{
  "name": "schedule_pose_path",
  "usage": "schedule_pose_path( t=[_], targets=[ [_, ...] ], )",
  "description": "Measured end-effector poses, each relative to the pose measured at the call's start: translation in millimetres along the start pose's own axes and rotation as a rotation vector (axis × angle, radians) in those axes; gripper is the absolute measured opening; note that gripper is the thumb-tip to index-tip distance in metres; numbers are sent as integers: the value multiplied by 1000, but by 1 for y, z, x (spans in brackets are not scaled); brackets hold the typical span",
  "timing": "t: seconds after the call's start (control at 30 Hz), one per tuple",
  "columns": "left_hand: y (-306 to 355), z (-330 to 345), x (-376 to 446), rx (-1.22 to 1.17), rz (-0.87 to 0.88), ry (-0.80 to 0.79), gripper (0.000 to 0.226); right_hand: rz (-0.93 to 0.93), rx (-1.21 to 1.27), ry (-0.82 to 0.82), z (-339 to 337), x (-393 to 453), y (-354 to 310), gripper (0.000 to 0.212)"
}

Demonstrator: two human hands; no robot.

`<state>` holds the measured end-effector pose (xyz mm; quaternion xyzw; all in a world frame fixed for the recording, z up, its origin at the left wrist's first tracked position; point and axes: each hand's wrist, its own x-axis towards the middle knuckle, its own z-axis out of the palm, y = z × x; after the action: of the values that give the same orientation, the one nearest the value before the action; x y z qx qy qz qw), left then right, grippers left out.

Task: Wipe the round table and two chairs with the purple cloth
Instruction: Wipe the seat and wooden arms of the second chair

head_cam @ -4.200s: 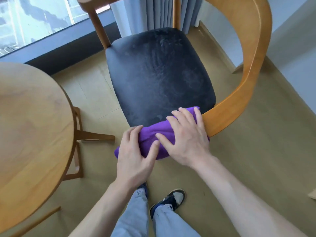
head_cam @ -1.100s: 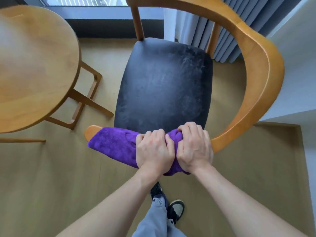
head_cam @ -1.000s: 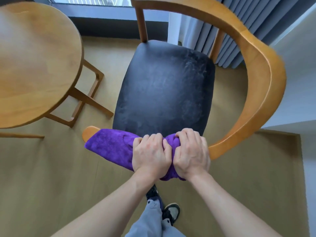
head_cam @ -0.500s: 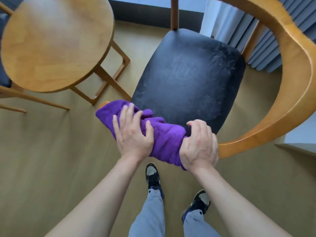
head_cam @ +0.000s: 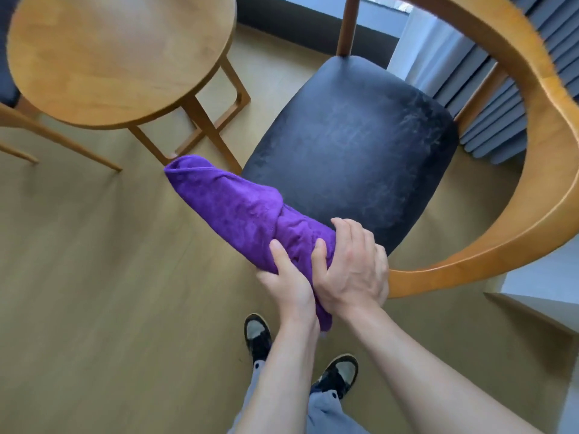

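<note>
Wood floor; purple cloth gripped by both hands, extending up-left.

A home or hotel-like sitting corner: round wooden table, cushioned armchair, grey curtains, wood-look floor by a window.

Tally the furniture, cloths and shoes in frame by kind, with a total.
Round table: 1
Chairs: 2, the near chair and a far chair cut off at the left edge
Purple cloth: 1
Shoes: 2, left shoe, right shoe
Total: 6
</note>
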<state>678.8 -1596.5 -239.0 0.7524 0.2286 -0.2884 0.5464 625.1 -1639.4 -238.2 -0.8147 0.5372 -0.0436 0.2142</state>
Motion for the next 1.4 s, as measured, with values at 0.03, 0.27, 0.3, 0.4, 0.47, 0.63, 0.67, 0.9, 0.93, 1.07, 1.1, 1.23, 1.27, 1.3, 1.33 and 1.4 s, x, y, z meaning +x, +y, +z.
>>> schedule_pose_path(
  t=[0.03, 0.27, 0.3, 0.4, 0.47, 0.63, 0.67, 0.9, 0.93, 1.07, 1.1, 1.23, 1.27, 1.3, 1.33, 1.4],
  targets=[
    [-2, -3, 1, -55, -49, -55, 59, 0, 8, 4, 1, 0, 0, 60],
    [29, -21, 55, -117, -89, -92, 61, -6, -21, -6, 3, -2, 2, 58],
    [38, -20, 66, -113, -59, -53, 57, -6, -28, -15, 3, -2, 2, 59],
    [76, -19, 98, -89, 64, 2, 57, 2, -38, -26, 1, -2, 1, 59],
    [106, -19, 120, -64, 116, 10, 66, 6, -37, -24, 0, -2, 0, 57],
    [132, -16, 139, 24, 132, -2, 55, 7, -40, -6, 1, -1, -1, 54],
    [126, -16, 135, 46, 132, 15, 62, 6, -44, -8, 2, -1, 0, 54],
    [67, -20, 76, 10, 148, 8, 82, -2, -27, -15, -1, -2, -2, 58],
    [53, -20, 64, 12, 133, -12, 81, -5, -24, -16, -2, -2, -2, 57],
    [1, -15, 18, 56, 36, -90, 62, -16, -5, -21, -3, -2, -1, 58],
    [-5, -16, 12, 54, 25, -111, 59, -19, -1, -17, -3, -2, -1, 56],
    [-6, -20, 11, 90, 2, -155, 68, -26, 7, 7, -1, -4, -1, 51],
    [-6, -22, 11, 94, -2, -162, 69, -25, 10, 8, 0, -4, -1, 51],
    [-6, -22, 10, 86, -11, -173, 68, -24, 12, 11, 0, -4, -1, 50],
    [-6, -22, 7, 73, -32, -190, 68, -23, 11, 16, -1, -4, -1, 51],
    [-10, -22, 2, 34, -90, -237, 68, -20, 13, 18, -2, -4, 0, 53]
  ],
)
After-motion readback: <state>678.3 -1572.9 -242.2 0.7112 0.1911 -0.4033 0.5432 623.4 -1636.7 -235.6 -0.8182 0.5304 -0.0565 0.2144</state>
